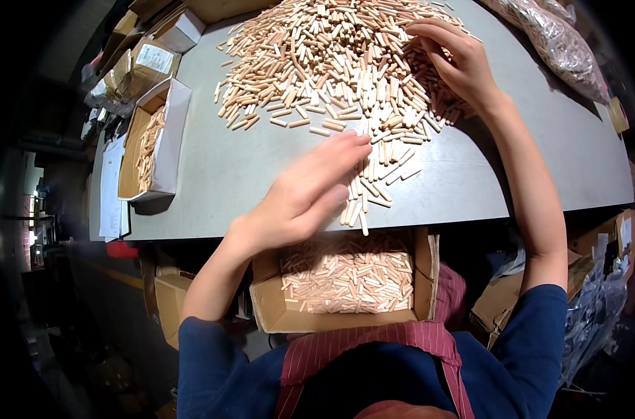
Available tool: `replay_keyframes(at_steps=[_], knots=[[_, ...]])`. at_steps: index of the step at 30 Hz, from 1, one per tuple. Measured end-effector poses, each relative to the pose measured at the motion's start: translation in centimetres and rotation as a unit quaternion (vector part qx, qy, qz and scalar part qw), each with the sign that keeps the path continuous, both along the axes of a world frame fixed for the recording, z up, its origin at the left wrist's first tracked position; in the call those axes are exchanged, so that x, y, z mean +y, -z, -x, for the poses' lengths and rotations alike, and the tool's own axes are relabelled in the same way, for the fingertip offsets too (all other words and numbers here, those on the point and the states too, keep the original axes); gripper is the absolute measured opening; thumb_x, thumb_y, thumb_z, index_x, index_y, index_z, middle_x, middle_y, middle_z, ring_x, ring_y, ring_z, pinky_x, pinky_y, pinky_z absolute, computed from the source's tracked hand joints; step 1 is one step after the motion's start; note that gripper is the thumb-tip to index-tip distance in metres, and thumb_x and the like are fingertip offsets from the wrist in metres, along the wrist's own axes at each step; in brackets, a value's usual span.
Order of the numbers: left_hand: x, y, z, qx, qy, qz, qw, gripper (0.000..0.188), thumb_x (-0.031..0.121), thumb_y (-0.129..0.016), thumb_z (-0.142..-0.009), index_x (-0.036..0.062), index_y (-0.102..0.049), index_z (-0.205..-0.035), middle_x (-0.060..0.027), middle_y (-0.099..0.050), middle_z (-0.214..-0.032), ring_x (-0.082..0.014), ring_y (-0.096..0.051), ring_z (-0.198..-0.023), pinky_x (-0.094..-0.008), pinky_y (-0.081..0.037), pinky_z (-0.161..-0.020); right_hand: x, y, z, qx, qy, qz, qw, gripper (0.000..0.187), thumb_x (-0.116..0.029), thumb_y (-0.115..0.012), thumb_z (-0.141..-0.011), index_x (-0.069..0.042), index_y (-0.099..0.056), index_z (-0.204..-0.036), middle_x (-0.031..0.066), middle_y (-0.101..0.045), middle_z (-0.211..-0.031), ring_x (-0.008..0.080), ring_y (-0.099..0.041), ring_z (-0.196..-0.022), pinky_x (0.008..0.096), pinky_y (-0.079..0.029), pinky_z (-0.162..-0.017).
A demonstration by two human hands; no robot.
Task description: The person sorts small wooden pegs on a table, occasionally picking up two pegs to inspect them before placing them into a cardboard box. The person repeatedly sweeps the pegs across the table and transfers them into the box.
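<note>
A big heap of short wooden dowel pins (310,49) covers the far middle of the grey table (220,188). From it a narrow trail of dowels (373,188) runs toward the near edge. My left hand (314,185), slightly blurred, is beside this trail with its fingers stretched out and nothing visible in them. My right hand (457,63) reaches over the heap's right side, its fingers apart and loosely bent over the dowels. Below the table edge, in front of my body, an open cardboard box (267,300) holds many more dowels.
On the table's left stands a white-sided carton (180,140) with dowels inside, next to papers (112,188). Behind it are cardboard boxes (157,59). A clear plastic bag (555,42) lies at the far right. More cartons (499,293) and plastic wrap (597,314) are beside me.
</note>
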State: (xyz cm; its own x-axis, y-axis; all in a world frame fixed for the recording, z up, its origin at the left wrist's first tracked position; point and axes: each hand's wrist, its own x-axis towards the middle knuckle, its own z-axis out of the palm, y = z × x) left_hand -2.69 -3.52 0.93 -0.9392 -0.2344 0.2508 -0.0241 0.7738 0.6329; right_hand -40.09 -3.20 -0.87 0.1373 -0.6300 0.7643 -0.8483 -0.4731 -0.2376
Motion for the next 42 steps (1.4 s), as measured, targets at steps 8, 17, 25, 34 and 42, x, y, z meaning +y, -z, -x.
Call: replay_keyframes(at_steps=[8,17,25,34,42], knots=[[1.5,-0.4,0.6,-0.062,0.069,0.153,0.984,0.056,0.025,-0.058,-0.108,0.002,-0.051,-0.159,-0.0206,-0.046,-0.166,-0.043,-0.04,-0.155,-0.0532,-0.033,-0.127,0.2,-0.1,-0.4,-0.01,-0.002,-0.002,1.0,0.024,0.003,-0.066,-0.099,-0.003,-0.074,-0.121,0.0116,-0.076,-0.124,0.0271,-0.074,-0.112,0.0352,-0.058,-0.097],[2.9,-1.3,-3.2,-0.055,0.152,0.029,0.986,0.047,0.022,-0.058,-0.107,-0.0016,-0.062,-0.147,-0.0226,-0.058,-0.155,-0.0407,-0.053,-0.146,-0.0536,-0.042,-0.121,0.1,0.3,0.1,0.006,0.012,-0.023,1.0,0.025,0.006,-0.066,-0.095,-0.002,-0.075,-0.117,0.0102,-0.078,-0.119,0.0266,-0.076,-0.107,0.0348,-0.06,-0.094],[2.7,-1.5,-1.8,0.024,-0.052,-0.089,0.994,0.033,0.002,-0.062,-0.1,-0.0036,-0.072,-0.131,-0.0207,-0.073,-0.134,-0.0384,-0.07,-0.124,-0.0444,-0.053,-0.108,0.1,0.2,-0.2,0.009,0.005,0.005,1.0,0.031,0.007,-0.065,-0.091,-0.005,-0.075,-0.118,0.0086,-0.077,-0.117,0.0255,-0.075,-0.1,0.034,-0.06,-0.087],[3.1,0.1,3.9,-0.028,0.016,0.213,0.977,0.065,0.016,-0.07,-0.096,-0.0033,-0.051,-0.155,-0.0204,-0.053,-0.16,-0.0378,-0.049,-0.15,-0.0496,-0.037,-0.124,-0.2,0.1,-0.2,-0.011,-0.001,0.046,0.999,0.031,0.0,-0.068,-0.089,-0.011,-0.076,-0.117,0.0046,-0.076,-0.115,0.0267,-0.074,-0.088,0.0358,-0.059,-0.075],[3.7,-0.6,1.3,-0.08,0.034,0.264,0.961,0.077,0.027,-0.077,-0.089,-0.001,-0.052,-0.156,-0.0232,-0.05,-0.162,-0.0388,-0.046,-0.152,-0.0518,-0.034,-0.126,-0.2,0.4,-0.5,0.023,0.013,0.046,0.999,0.028,-0.005,-0.067,-0.092,-0.015,-0.076,-0.117,0.0021,-0.076,-0.119,0.0271,-0.074,-0.092,0.0383,-0.06,-0.077]])
